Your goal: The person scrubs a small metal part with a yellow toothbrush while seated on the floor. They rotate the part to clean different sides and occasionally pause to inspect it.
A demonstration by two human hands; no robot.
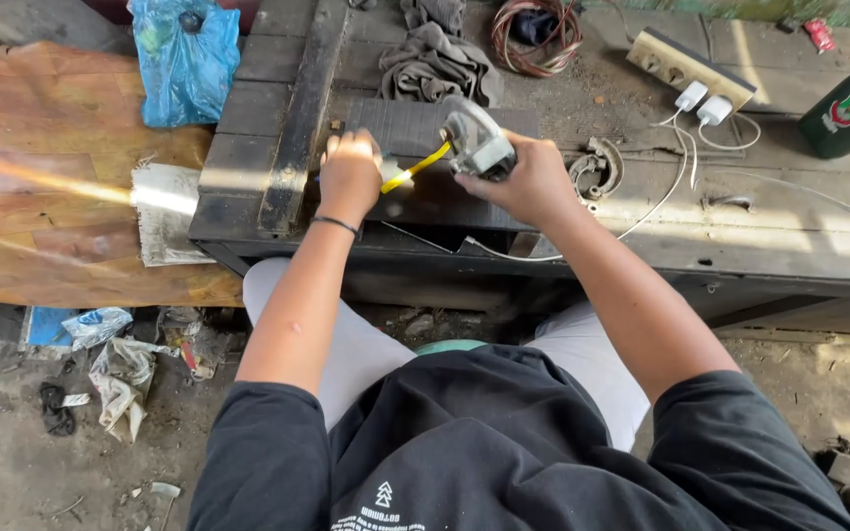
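Over the near edge of the dark, grimy table (pixel 641 236), the left hand (pixel 350 177) is closed on the handle of a yellow-shafted screwdriver (pixel 415 165) whose tip meets the small grey metal part (pixel 477 143) gripped in the right hand (pixel 528 182). If the tip slips, it could likely jab the right palm. Held in mid-air, the part could twist loose and drop to the littered floor (pixel 12 462).

Both hands are over the workbench (pixel 641 246): left hand (pixel 350 177) on the tool handle (pixel 415 167), right hand (pixel 528 182) beside it holding the metal part (pixel 477 141). Rag (pixel 435 59) and wire coil (pixel 535 34) behind them, power strip (pixel 686 67) far right, plastic bag (pixel 186 59) far left.
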